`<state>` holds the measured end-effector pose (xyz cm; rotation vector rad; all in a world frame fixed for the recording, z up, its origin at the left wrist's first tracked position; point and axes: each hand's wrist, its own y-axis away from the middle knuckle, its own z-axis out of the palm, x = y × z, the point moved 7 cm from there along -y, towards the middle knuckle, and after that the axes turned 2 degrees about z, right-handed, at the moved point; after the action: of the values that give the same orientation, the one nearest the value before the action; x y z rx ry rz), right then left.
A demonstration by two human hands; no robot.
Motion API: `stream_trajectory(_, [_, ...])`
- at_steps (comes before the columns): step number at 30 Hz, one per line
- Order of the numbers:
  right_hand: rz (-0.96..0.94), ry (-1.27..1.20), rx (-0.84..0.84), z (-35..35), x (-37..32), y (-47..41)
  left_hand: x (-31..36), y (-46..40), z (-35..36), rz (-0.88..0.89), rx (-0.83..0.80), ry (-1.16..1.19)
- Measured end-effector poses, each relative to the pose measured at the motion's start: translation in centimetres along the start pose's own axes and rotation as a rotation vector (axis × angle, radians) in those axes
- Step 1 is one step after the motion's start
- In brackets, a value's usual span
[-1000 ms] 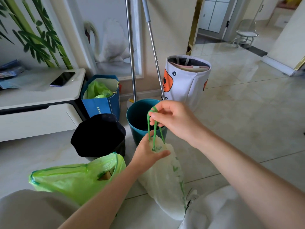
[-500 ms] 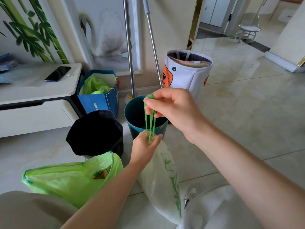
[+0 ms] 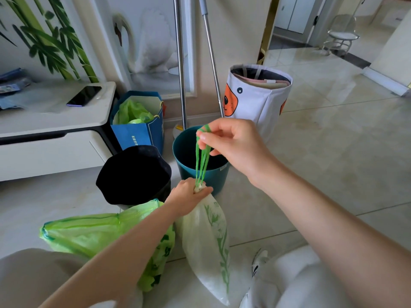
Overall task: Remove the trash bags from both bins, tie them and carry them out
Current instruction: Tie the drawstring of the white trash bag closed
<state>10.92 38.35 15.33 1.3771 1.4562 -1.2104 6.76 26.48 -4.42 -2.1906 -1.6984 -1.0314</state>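
The left hand (image 3: 189, 196) clenches the white trash bag (image 3: 206, 245) at its gathered neck — the right hand (image 3: 231, 145) pinches its green drawstrings (image 3: 201, 161) taut above.

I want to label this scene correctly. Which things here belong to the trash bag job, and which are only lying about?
Belong to the job:
- white plastic drawstring bag
- green drawstrings
- green plastic trash bag
- round teal plastic bin
- black-lined bin
- left hand
- right hand

Just lying about:
- black phone
- blue paper gift bag
- white fabric bear basket
- two metal poles
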Motion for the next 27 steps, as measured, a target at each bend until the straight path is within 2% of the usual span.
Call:
stream_trajectory(4, [-0.008,-0.013,0.026,0.3,0.1,-0.4,0.7,1.9,-1.1,0.142,-0.082,-0.16])
stream_trajectory(7, [-0.017,-0.015,0.012,0.9,0.0,-0.4,2.4,3.2,-3.6,0.217,0.018,-0.029])
stream_trajectory(11, [-0.02,-0.036,0.022,1.0,-0.1,-0.4,3.6,4.4,-6.4,0.3,0.131,0.006])
stream_trajectory(15, [-0.031,-0.028,0.029,0.8,0.1,-0.4,1.7,4.3,-6.1,0.267,0.111,0.129])
stream_trajectory(20, [-0.029,0.005,0.057,0.0,0.7,-0.7,2.2,3.9,-4.7,0.277,0.099,0.166])
stream_trajectory(27, [-0.115,0.303,0.28,-2.9,1.4,-1.2,1.2,2.8,-4.1,0.101,0.021,0.447])
